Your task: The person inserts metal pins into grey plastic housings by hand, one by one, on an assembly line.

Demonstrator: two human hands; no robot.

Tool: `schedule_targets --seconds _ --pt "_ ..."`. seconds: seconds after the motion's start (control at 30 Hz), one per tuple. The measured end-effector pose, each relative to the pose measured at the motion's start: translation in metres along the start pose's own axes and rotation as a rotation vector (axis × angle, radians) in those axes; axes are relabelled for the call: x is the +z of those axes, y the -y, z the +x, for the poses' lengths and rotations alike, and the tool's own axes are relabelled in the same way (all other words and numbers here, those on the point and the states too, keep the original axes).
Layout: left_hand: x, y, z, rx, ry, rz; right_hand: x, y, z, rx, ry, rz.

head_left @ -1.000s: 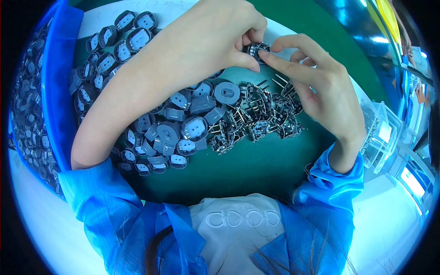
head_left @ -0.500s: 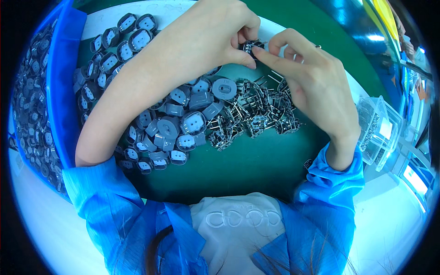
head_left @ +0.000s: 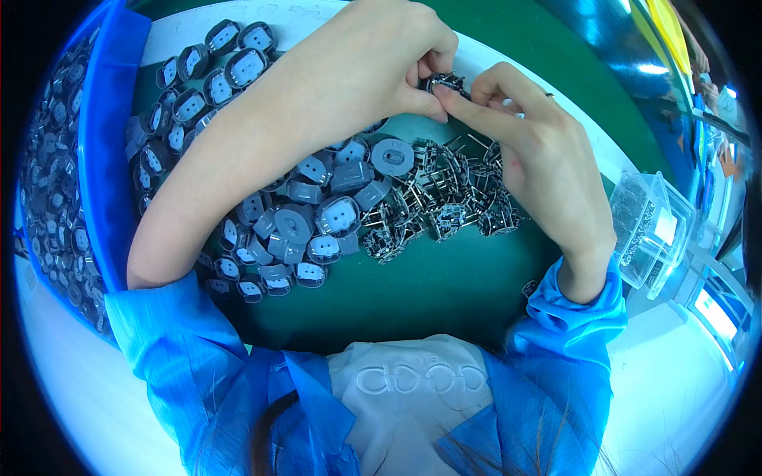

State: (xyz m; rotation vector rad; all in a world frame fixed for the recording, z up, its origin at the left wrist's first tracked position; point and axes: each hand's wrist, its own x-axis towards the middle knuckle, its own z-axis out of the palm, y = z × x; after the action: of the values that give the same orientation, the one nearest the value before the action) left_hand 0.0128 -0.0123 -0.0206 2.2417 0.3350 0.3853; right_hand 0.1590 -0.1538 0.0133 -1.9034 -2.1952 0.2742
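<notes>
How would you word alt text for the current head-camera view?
A person's left hand pinches a small dark part while the right hand touches it, just beyond piles of grey plastic housings and metal-pronged pieces on a green tabletop. A blue bin of similar grey pieces stands at left, a clear box at right.

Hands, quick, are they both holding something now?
Left hand: closed, holding a small dark part.
Right hand: touching that part; can't tell if it's gripping.
</notes>
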Motion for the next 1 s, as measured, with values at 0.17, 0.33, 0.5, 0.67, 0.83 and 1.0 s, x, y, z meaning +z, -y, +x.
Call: schedule_targets --seconds 0.17,0.33,0.5,0.67,0.83,1.0 --pt "0.001 0.000 0.000 0.023 0.006 -0.002 -0.008 -0.009 0.012 -0.039 0.019 -0.091" --pt "0.000 0.004 0.004 0.064 0.026 0.047 -0.001 -0.023 0.004 0.071 0.038 0.171" --pt "0.006 -0.003 0.001 0.159 -0.162 0.000 0.006 -0.036 0.011 0.045 -0.108 0.604" --pt "0.005 0.006 0.029 0.559 -0.455 -0.241 -0.003 -0.023 0.012 0.239 -0.200 1.168" --pt "0.020 0.022 0.043 1.083 -0.657 -0.317 0.004 -0.022 0.010 0.233 -0.230 1.232" --pt "0.019 0.020 0.042 1.112 -0.695 -0.255 0.007 -0.021 0.014 0.225 -0.237 1.228"
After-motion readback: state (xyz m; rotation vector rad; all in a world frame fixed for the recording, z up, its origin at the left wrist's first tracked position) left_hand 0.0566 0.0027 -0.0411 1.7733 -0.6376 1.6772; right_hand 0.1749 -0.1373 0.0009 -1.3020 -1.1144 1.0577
